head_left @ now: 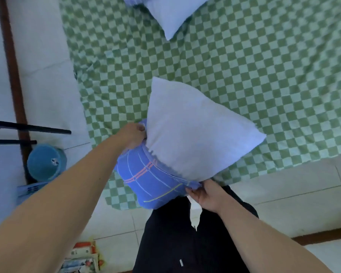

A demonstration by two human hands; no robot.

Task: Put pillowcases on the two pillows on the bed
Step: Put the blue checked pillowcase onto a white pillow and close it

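A white pillow [193, 129] is held above the near edge of the bed, its lower end tucked into a blue pillowcase [148, 178] with orange, white and yellow stripes. My left hand [133, 135] grips the pillowcase's open edge on the pillow's left side. My right hand [206, 194] pinches the open edge at the pillow's lower right. Most of the pillow sticks out bare. A second white pillow [173, 14] lies at the far end of the bed, with a second blue striped pillowcase [132, 0] at its top left.
The bed carries a green and white checked sheet [244, 75]. A teal round container [45, 162] stands on the floor at the left beside dark rails [28, 127]. Printed papers [81, 257] lie on the tiled floor near my dark trousers.
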